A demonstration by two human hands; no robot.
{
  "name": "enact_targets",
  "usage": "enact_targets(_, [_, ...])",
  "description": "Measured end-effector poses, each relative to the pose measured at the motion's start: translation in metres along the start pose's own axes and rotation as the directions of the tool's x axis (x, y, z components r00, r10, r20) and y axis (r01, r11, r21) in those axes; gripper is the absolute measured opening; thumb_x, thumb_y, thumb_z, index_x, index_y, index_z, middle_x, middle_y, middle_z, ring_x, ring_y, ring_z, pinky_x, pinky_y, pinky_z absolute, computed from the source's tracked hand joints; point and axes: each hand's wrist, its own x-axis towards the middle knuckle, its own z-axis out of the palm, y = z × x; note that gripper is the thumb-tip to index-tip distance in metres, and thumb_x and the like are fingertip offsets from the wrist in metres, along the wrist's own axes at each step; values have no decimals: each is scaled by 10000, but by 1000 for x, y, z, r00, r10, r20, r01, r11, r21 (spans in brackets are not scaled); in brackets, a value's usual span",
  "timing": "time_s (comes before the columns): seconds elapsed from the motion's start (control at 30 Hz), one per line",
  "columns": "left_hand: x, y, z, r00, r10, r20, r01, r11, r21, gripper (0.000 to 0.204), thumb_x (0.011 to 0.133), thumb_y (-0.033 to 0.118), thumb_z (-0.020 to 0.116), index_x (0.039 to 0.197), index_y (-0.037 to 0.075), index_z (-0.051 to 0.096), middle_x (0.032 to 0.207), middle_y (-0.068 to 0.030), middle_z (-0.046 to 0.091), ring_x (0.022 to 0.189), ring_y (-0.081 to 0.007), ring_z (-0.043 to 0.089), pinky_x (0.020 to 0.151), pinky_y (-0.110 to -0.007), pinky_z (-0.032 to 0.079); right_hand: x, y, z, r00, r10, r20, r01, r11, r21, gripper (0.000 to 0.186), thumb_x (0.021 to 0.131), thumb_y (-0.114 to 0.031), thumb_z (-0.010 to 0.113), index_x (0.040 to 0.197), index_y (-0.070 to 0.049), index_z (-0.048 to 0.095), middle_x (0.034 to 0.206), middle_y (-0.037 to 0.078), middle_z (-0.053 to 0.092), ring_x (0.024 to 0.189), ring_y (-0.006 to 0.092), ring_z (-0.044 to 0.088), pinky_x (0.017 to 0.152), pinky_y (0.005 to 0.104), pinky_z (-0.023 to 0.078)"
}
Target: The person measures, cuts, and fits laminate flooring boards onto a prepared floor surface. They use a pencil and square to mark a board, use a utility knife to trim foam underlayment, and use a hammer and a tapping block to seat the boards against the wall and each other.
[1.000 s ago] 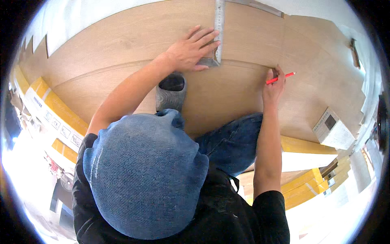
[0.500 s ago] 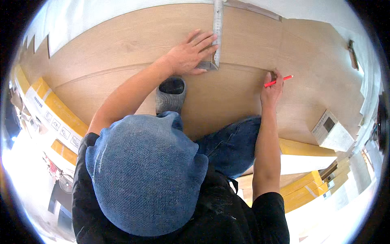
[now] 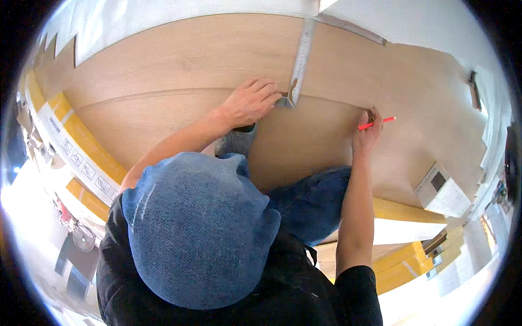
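My left hand (image 3: 251, 102) presses flat on the base of a metal square ruler (image 3: 300, 61) that lies across light wooden floor planks (image 3: 179, 65). Its fingers spread over the ruler's corner at the seam between two planks. My right hand (image 3: 367, 133) holds a red pencil (image 3: 376, 123) with its tip near the plank's edge, to the right of the ruler. A blue knitted cap (image 3: 190, 233) fills the lower middle and hides part of my body. A grey shoe (image 3: 235, 142) shows under my left forearm.
Yellow and white flat boxes (image 3: 81, 157) lie stacked at the left, more yellow boxes (image 3: 402, 261) at the lower right. A small white box (image 3: 443, 193) rests on the planks at the right. White underlay (image 3: 163, 22) runs along the far edge.
My left hand shifted slightly on the ruler's base. My right hand with the pencil stayed near the plank edge, almost in place.
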Motion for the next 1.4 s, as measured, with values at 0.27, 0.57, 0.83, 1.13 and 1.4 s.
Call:
enact_targets(0.27, [5, -23, -38, 994, -83, 69, 92, 984, -150, 384, 882, 146, 711, 1241, 93, 585, 1250, -92, 598, 1205, -291, 566, 1022, -459, 416, 0, -8, -1, 999, -18, -45, 13, 994, -106, 380, 1007, -276, 655, 1279, -14, 609, 1208, 172, 681, 1138, 344, 617, 983, 450, 494])
enact_targets(0.57, [-13, -33, -29, 994, -86, 62, 95, 983, -160, 362, 905, 140, 691, 1245, 89, 577, 1247, -107, 606, 1195, -309, 562, 1006, -468, 411, 0, 5, 1, 998, 6, -58, -9, 999, -53, 383, 1011, -283, 643, 1285, -17, 609, 1199, 184, 677, 1137, 352, 623, 968, 452, 502])
enact_targets(0.83, [45, -78, -45, 948, -264, -180, 248, 963, -108, 356, 941, 212, 691, 1273, 116, 602, 1250, -134, 615, 1203, -369, 555, 1036, -503, 428, 1, -1, 1, 999, -5, -33, 1, 993, -118, 373, 1011, -257, 639, 1294, -15, 616, 1261, 207, 661, 1157, 353, 616, 986, 443, 496])
enact_targets(1.13, [148, -132, -38, 912, -313, -267, 247, 935, -254, 290, 925, 209, 694, 1185, 84, 658, 1171, -131, 624, 1151, -351, 557, 1001, -494, 432, 0, 16, 8, 997, -48, -68, 46, 998, -35, 394, 1007, -253, 650, 1302, 5, 613, 1213, 202, 656, 1130, 354, 627, 989, 430, 500])
enact_targets(1.4, [151, -125, -44, 907, -401, -131, 362, 898, -249, 289, 919, 211, 692, 1189, 107, 684, 1179, -108, 645, 1180, -327, 553, 1024, -506, 412, 0, 10, 8, 997, -54, -47, 51, 997, -53, 398, 1033, -225, 629, 1324, 40, 568, 1339, 200, 617, 1246, 304, 597, 1059, 395, 472])
